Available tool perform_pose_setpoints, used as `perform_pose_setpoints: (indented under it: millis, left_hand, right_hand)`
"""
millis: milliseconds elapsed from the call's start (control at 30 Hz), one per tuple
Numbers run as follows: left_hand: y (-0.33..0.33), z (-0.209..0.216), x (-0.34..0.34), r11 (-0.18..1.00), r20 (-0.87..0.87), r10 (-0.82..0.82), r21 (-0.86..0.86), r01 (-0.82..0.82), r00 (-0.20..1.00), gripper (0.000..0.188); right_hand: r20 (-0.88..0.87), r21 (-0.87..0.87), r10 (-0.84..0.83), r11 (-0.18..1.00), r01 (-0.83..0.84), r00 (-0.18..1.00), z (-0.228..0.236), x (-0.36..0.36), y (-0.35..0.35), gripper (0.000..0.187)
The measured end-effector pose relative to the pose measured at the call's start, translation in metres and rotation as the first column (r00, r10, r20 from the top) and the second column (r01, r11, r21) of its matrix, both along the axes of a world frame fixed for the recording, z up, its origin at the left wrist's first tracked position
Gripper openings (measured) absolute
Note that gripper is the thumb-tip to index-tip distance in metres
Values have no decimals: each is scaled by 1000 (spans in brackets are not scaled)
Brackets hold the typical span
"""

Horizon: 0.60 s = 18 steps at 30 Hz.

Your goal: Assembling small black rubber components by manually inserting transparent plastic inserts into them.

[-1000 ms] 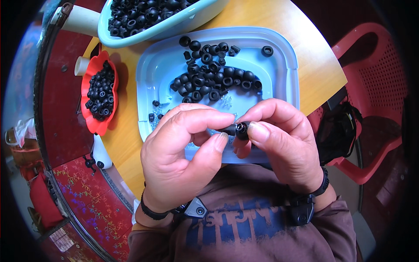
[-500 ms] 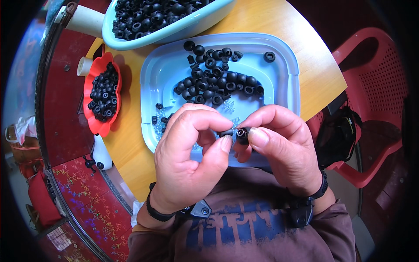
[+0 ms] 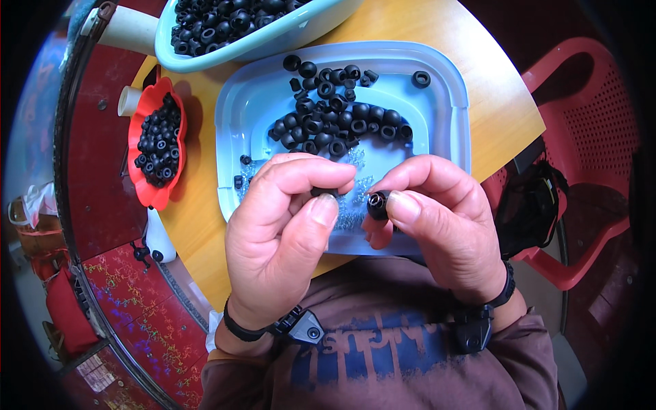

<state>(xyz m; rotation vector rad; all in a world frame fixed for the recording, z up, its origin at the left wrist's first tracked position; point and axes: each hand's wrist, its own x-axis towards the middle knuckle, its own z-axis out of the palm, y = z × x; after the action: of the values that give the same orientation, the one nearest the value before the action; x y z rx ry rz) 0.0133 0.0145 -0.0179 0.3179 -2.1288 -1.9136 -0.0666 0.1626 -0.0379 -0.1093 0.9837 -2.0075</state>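
Over the near side of a light-blue basin (image 3: pixel 447 130), both of my hands are raised and pinching. My right hand (image 3: pixel 444 212) is closed on a black plastic cap (image 3: pixel 377 203), its hollow end turned toward me with a shiny wire ring, perhaps a spring, inside. Between the thumb and forefinger of my left hand (image 3: pixel 280 225) is a small black plastic piece (image 3: pixel 324 193), mostly covered by the fingers. The two parts are apart. Beyond my hands lies a heap of round black caps (image 3: pixel 328 123) in the basin, with small clear springs (image 3: pixel 354 217) scattered nearer me.
At the back left, a bigger blue basin (image 3: pixel 273 42) is heaped with black caps. A red scalloped dish (image 3: pixel 159 195) of small black pieces stands on the left of the wooden table (image 3: pixel 502 102). A pink plastic chair (image 3: pixel 588 137) with a black bag (image 3: pixel 529 212) is at right.
My left hand has drawn back leftward with its small piece, widening the gap to the cap in my right hand. The right hand has barely moved. The view has shifted slightly.
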Motion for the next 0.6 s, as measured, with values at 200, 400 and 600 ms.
perform_pose_setpoints:
  millis: [200, 400, 600]
  left_hand:
    - [-1, 2, 4, 963, -31, -24, 268, 31, 999, 19]
    - [7, 0, -1, 948, -80, -5, 316, 30, 997, 14]
    - [8, 10, 4, 928, -36, -29, 370, 41, 999, 14]
  right_hand:
    - [23, -12, -6, 1000, 6, 1000, 1, 1, -5, 16]
    - [34, -4, -1, 1000, 2, 999, 1, 1, 4, 14]
    - [8, -20, 6, 1000, -6, 1000, 0, 4, 1, 14]
